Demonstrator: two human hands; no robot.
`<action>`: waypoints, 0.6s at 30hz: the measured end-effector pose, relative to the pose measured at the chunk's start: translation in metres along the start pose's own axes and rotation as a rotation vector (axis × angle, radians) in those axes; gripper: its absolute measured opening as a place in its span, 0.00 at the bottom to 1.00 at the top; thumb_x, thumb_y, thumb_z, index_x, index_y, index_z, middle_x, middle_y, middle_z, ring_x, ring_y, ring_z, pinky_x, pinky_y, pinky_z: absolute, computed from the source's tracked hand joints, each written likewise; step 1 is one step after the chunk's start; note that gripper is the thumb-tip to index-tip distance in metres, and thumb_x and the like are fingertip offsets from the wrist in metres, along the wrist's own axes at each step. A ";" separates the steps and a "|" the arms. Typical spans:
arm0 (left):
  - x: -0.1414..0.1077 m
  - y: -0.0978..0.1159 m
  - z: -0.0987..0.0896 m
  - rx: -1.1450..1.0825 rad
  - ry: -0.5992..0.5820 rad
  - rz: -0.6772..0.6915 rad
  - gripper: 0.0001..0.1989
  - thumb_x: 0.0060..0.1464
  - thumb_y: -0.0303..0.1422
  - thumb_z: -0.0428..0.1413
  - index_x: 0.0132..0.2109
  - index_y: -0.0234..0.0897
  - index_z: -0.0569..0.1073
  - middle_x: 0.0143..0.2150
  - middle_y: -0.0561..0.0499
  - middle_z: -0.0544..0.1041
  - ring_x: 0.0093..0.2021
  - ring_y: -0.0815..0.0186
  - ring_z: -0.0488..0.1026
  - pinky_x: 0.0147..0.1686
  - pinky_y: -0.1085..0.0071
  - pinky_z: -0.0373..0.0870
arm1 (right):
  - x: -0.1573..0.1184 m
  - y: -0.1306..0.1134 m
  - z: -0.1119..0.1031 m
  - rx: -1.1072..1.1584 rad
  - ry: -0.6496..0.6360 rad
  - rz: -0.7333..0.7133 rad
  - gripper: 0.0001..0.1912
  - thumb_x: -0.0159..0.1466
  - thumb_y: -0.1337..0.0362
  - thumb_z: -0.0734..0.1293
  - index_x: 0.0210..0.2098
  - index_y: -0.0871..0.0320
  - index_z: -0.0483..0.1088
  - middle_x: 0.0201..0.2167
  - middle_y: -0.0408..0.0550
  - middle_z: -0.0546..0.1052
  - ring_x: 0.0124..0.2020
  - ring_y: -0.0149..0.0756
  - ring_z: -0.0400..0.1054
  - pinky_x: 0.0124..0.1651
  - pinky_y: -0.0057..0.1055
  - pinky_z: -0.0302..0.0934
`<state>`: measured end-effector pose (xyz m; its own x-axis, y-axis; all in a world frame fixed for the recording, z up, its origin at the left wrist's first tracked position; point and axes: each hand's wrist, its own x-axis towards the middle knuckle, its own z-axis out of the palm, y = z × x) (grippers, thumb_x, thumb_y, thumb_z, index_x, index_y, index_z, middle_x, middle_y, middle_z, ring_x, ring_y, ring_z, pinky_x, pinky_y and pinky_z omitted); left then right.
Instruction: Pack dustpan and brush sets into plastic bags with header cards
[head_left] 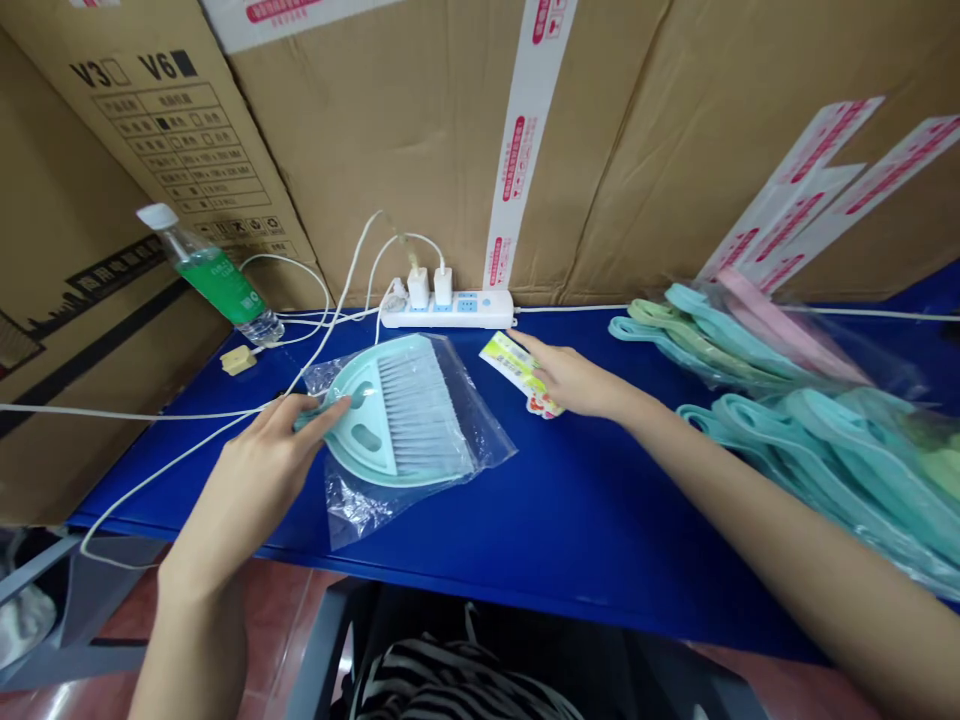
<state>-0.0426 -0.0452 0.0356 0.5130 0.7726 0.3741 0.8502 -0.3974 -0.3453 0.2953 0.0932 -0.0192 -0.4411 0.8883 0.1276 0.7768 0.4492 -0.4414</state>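
Observation:
A light-blue dustpan (352, 462) with a small brush (424, 410) nested in it lies on the blue table, inside a clear plastic bag (360, 520). My left hand (274, 450) is closed on the dustpan's handle end at the left, thumb on top; the handle is mostly hidden under the fingers. To the right of the bag, my right hand (566, 375) has its fingers on a yellow-and-white printed card (514, 362) with a red picture at its lower end. The index finger stretches along the card's far side. Card and bag are apart.
A white power strip (450, 316) with plugged-in chargers stands against the cardboard boxes (420, 130). White cables (187, 413) cross the left side. A green-labelled bottle (221, 285) leans at the back left. Several bagged dustpan sets (832, 460) are piled at the right.

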 end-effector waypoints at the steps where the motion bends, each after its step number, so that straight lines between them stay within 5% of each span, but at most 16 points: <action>1: -0.005 -0.001 0.000 -0.002 -0.003 -0.011 0.23 0.62 0.24 0.40 0.59 0.35 0.71 0.43 0.40 0.74 0.39 0.55 0.76 0.28 0.65 0.76 | 0.012 -0.005 0.002 -0.008 0.015 -0.015 0.36 0.56 0.77 0.61 0.64 0.54 0.64 0.44 0.54 0.80 0.37 0.45 0.75 0.40 0.39 0.70; 6: -0.013 0.003 0.006 -0.062 -0.083 -0.048 0.25 0.61 0.23 0.40 0.59 0.37 0.71 0.43 0.41 0.75 0.41 0.57 0.77 0.33 0.65 0.76 | 0.033 -0.044 0.004 -0.061 0.145 -0.061 0.25 0.60 0.74 0.61 0.56 0.61 0.70 0.52 0.63 0.74 0.55 0.58 0.66 0.55 0.59 0.60; 8: -0.011 0.006 0.010 -0.066 -0.110 -0.045 0.26 0.60 0.22 0.40 0.60 0.38 0.71 0.42 0.42 0.75 0.40 0.57 0.76 0.33 0.66 0.76 | 0.018 -0.059 0.001 -0.051 0.164 -0.112 0.18 0.65 0.70 0.59 0.51 0.59 0.73 0.51 0.59 0.75 0.56 0.54 0.66 0.58 0.56 0.59; 11: -0.001 0.013 0.013 -0.076 -0.116 -0.017 0.26 0.60 0.21 0.41 0.62 0.39 0.68 0.44 0.42 0.74 0.42 0.58 0.75 0.34 0.67 0.77 | -0.017 -0.070 -0.001 0.120 0.047 -0.173 0.17 0.69 0.61 0.57 0.51 0.58 0.72 0.44 0.56 0.77 0.44 0.47 0.72 0.50 0.49 0.66; 18: 0.035 0.032 0.017 -0.142 -0.086 0.087 0.27 0.61 0.20 0.43 0.65 0.40 0.63 0.47 0.42 0.73 0.46 0.59 0.73 0.40 0.64 0.78 | -0.057 -0.050 0.009 0.841 -0.021 0.091 0.28 0.65 0.54 0.61 0.62 0.55 0.55 0.38 0.49 0.78 0.31 0.38 0.73 0.30 0.36 0.68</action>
<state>0.0006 -0.0232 0.0230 0.5789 0.7691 0.2709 0.8140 -0.5262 -0.2458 0.2772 0.0192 -0.0123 -0.4082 0.9117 0.0468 0.2202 0.1481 -0.9642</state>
